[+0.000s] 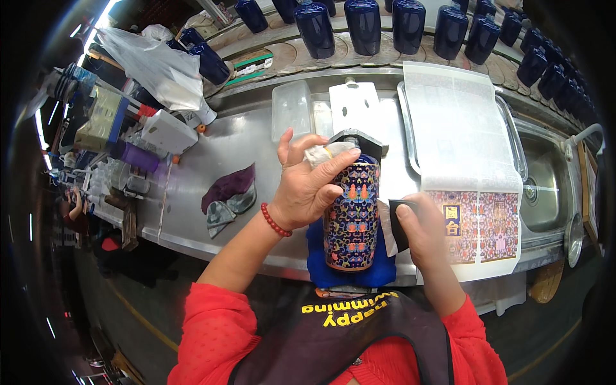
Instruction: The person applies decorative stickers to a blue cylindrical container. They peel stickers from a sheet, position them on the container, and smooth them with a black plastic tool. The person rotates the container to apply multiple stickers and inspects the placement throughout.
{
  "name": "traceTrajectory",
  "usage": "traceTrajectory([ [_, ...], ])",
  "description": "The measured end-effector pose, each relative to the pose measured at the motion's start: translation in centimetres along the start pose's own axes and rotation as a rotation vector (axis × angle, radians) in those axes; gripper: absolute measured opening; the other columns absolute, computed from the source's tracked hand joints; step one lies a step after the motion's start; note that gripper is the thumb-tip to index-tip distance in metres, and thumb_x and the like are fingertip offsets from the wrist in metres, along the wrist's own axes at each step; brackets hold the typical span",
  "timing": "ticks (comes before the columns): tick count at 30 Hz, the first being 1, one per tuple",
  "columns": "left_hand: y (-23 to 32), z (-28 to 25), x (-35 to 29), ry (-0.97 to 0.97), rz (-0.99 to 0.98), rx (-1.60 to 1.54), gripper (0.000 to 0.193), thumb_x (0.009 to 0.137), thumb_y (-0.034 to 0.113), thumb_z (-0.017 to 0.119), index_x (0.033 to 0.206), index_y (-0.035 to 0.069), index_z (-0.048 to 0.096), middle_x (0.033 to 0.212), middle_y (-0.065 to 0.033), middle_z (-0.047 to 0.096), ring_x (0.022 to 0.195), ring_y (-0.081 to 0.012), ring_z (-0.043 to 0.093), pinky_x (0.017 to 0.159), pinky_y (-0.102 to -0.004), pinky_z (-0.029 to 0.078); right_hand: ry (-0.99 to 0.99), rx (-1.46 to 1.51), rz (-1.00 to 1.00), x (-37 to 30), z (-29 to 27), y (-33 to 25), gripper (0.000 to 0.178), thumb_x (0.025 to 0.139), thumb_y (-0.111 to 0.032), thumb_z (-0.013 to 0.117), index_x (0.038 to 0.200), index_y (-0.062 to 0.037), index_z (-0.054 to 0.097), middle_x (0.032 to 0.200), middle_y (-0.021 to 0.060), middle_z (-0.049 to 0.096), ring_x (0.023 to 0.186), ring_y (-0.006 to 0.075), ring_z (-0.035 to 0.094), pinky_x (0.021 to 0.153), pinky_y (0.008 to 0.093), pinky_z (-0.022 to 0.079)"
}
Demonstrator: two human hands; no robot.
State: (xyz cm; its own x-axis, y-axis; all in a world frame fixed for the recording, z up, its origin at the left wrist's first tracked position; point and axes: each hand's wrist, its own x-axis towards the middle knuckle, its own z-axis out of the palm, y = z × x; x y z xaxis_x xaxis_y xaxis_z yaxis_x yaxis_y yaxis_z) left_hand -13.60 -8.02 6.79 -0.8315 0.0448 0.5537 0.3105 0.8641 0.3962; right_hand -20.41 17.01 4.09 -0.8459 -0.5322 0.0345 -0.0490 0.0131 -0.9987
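Nearest are the wearer's red sleeves (pixel 218 314) and dark apron (pixel 385 327), at the edge of a metal tabletop (pixel 231 138). Just beyond, a blue cloth (pixel 385 273) lies beneath a richly patterned bottle (pixel 351 224), set between the two hands; its long axis points away from the wearer, base near, neck end far. The left hand (pixel 300 186) is loosely spread, thumb and index finger on the bottle's far left side, with a pale wrap (pixel 323 153) at its fingers. The right hand (pixel 417 228), just right of the bottle, is closed on a dark flat scraper (pixel 400 224); which hand is nearer is hard to tell. Farther right lies a printed sheet (pixel 497 224); to the left, a purple cloth (pixel 230 188). Past the neck end is a dark bracket (pixel 371 142), and farthest, blue bottles (pixel 364 29) line a conveyor (pixel 292 54)
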Motion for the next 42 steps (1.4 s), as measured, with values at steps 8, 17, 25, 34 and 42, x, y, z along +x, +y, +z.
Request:
traceTrajectory([
  [8,0.0,-0.3,-0.9,0.031,0.147,0.263,0.05,0.101,0.058,0.049,0.124,0.022,0.076,0.117,-0.0001,0.071,0.122,-0.0251,0.047,0.12,-0.056,0.008,0.026,0.03,0.039,0.7,-0.5,-0.7,0.018,0.095,-0.016,0.068,0.104,-0.0002,0.065,0.096,0.0067,0.064,0.091,0.0156,0.06,0.084,0.0298,0.048],
  [17,0.3,-0.3,-0.5,0.027,0.128,0.247,0.05,0.1,0.058,0.051,0.122,0.021,0.076,0.115,-0.0012,0.07,0.12,-0.0248,0.049,0.12,-0.0571,0.008,0.029,0.029,0.02,0.9,-0.6,-0.3,0.015,0.096,-0.014,0.068,0.105,-0.0028,0.065,0.094,0.0007,0.065,0.087,0.0084,0.057,0.078,0.0254,0.047],
  [25,0.7,-0.4,-0.3,0.009,0.135,0.322,0.051,0.1,0.059,0.05,0.118,0.019,0.076,0.112,-0.0012,0.069,0.118,-0.025,0.049,0.119,-0.0589,0.009,0.031,0.018,-0.01,1.1,-0.6,-0.3,0.014,0.096,-0.012,0.069,0.107,-0.0043,0.064,0.093,-0.0024,0.065,0.085,0.0051,0.055,0.075,0.0226,0.047],
  [34,0.9,-0.3,-0.5,0.017,0.154,0.374,0.054,0.098,0.062,0.051,0.119,0.019,0.075,0.113,-0.0012,0.068,0.118,-0.0253,0.049,0.119,-0.0596,0.01,0.047,0.031,-0.066,1.5,-0.5,-0.1,0.018,0.1,-0.018,0.068,0.105,-0.0009,0.062,0.084,-0.0021,0.064,0.075,0.0031,0.055,0.066,0.0202,0.046],
  [42,1.5,-0.8,0.0,-0.002,0.118,0.337,0.056,0.097,0.065,0.05,0.118,0.019,0.075,0.113,-0.002,0.068,0.119,-0.0249,0.049,0.119,-0.0603,0.007,0.049,0.011,-0.073,1.6,-0.5,-0.4,0.019,0.101,-0.018,0.067,0.105,-0.001,0.062,0.084,-0.0022,0.064,0.075,0.0029,0.055,0.066,0.0202,0.046],
])
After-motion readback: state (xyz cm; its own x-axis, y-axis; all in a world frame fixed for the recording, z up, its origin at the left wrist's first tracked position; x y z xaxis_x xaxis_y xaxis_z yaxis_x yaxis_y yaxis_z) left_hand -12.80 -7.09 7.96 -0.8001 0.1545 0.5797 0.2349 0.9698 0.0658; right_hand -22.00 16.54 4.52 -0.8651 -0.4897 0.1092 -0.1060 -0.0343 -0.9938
